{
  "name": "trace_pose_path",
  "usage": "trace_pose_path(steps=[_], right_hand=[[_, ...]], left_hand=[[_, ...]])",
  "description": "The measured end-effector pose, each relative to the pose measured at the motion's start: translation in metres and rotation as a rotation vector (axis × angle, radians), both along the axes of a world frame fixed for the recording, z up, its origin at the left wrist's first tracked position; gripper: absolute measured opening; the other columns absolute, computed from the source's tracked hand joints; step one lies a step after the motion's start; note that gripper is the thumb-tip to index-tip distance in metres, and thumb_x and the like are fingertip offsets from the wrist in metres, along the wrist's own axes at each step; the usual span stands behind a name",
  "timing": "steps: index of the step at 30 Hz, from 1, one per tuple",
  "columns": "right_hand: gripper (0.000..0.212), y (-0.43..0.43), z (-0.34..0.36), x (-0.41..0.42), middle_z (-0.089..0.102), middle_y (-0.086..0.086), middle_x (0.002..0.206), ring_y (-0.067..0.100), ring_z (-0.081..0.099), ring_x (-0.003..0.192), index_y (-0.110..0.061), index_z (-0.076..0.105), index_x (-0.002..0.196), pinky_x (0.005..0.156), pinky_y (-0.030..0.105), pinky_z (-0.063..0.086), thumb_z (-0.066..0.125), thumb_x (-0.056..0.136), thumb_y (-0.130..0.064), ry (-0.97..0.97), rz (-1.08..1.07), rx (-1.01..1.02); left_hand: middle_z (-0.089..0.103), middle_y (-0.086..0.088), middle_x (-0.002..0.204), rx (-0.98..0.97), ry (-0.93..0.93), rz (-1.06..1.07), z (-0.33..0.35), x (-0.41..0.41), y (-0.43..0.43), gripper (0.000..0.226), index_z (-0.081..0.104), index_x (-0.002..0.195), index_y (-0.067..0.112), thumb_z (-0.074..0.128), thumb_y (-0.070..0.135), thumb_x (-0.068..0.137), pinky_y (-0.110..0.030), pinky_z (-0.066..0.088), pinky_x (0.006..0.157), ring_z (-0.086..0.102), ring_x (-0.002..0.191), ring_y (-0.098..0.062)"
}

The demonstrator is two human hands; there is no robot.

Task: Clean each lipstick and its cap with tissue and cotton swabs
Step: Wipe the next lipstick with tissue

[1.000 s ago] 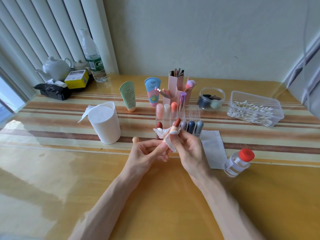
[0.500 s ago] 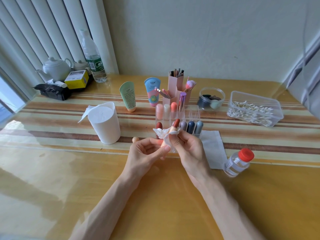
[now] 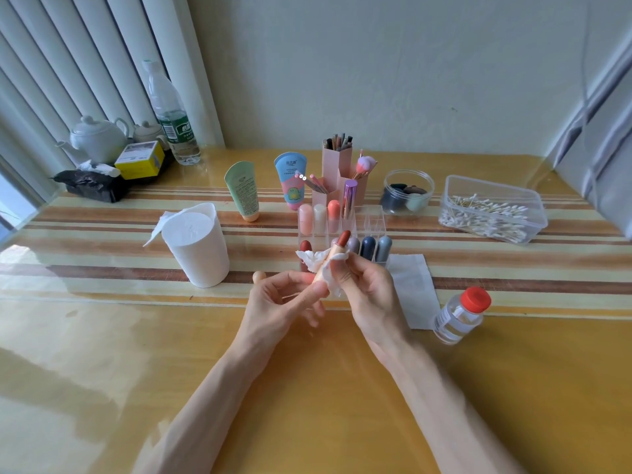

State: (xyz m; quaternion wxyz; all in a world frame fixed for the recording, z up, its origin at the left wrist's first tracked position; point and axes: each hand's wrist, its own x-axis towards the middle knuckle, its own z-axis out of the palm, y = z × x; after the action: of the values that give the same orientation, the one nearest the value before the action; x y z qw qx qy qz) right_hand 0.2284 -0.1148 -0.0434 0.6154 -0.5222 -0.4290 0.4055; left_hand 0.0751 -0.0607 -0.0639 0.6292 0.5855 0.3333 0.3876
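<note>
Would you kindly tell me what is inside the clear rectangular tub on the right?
The clear tub holds a loose heap of cotton swabs. Whatever lies beneath the heap is covered.

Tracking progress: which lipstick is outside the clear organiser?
The peach-cased lipstick with brick-red tip, wrapped in white tissue; the rest stand in the clear acrylic organiser.

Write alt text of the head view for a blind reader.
A left hand pinches the base of an uncapped peach lipstick with a red-brown tip while the right hand holds a crumpled white tissue round its tube. Behind stand a clear plastic lipstick organiser, a white tissue roll and a clear tub of cotton swabs.
</note>
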Motion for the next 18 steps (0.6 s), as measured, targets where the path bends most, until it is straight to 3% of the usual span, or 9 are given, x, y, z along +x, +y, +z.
trace_pose_path(steps=[3, 9, 11, 15, 18], right_hand=[[0.020, -0.0014, 0.0006, 0.0009, 0.080, -0.006, 0.100, 0.010, 0.073, 0.096, -0.028, 0.076, 0.111, 0.081, 0.028, 0.058, 0.057, 0.106, -0.025, 0.019, 0.002, 0.011], [0.022, -0.0001, -0.0007, -0.0005, 0.079, -0.008, 0.099, 0.009, 0.074, 0.105, -0.012, 0.077, 0.113, 0.090, 0.022, 0.054, 0.064, 0.102, -0.026, -0.032, 0.012, 0.041], [0.021, -0.0005, 0.0007, 0.0002, 0.080, -0.009, 0.100, 0.009, 0.073, 0.106, -0.016, 0.076, 0.112, 0.091, 0.023, 0.054, 0.061, 0.103, -0.026, -0.025, 0.022, 0.041], [0.019, -0.0009, 0.0008, 0.0012, 0.080, 0.004, 0.107, 0.021, 0.074, 0.105, -0.026, 0.077, 0.111, 0.087, 0.031, 0.060, 0.059, 0.106, -0.022, 0.014, 0.020, 0.057], [0.017, -0.0002, 0.0022, -0.0009, 0.080, -0.003, 0.111, 0.014, 0.073, 0.111, -0.036, 0.077, 0.107, 0.094, 0.030, 0.058, 0.064, 0.103, -0.025, -0.008, -0.002, 0.071]], left_hand=[[0.077, -0.016, 0.101, -0.070, -0.012, -0.118, 0.0030, 0.0025, -0.0021, 0.038, 0.075, 0.110, 0.000, 0.057, 0.033, 0.100, -0.025, 0.056, 0.056, 0.072, 0.072, -0.025], [0.070, -0.018, 0.068, 0.069, 0.010, 0.088, -0.0018, 0.0015, -0.0006, 0.022, 0.077, 0.094, -0.001, 0.080, 0.020, 0.086, -0.031, 0.057, 0.065, 0.064, 0.057, -0.024], [0.071, -0.016, 0.071, 0.032, -0.008, 0.056, 0.0007, 0.0026, -0.0014, 0.024, 0.075, 0.095, 0.000, 0.077, 0.024, 0.088, -0.030, 0.057, 0.061, 0.065, 0.058, -0.024], [0.077, -0.017, 0.096, -0.073, -0.038, -0.073, 0.0042, 0.0031, -0.0017, 0.033, 0.075, 0.106, 0.001, 0.059, 0.029, 0.100, -0.026, 0.056, 0.055, 0.069, 0.066, -0.024], [0.075, -0.016, 0.083, -0.020, -0.054, 0.008, 0.0004, 0.0024, 0.0002, 0.026, 0.078, 0.102, 0.001, 0.067, 0.023, 0.095, -0.027, 0.058, 0.061, 0.066, 0.064, -0.020]])
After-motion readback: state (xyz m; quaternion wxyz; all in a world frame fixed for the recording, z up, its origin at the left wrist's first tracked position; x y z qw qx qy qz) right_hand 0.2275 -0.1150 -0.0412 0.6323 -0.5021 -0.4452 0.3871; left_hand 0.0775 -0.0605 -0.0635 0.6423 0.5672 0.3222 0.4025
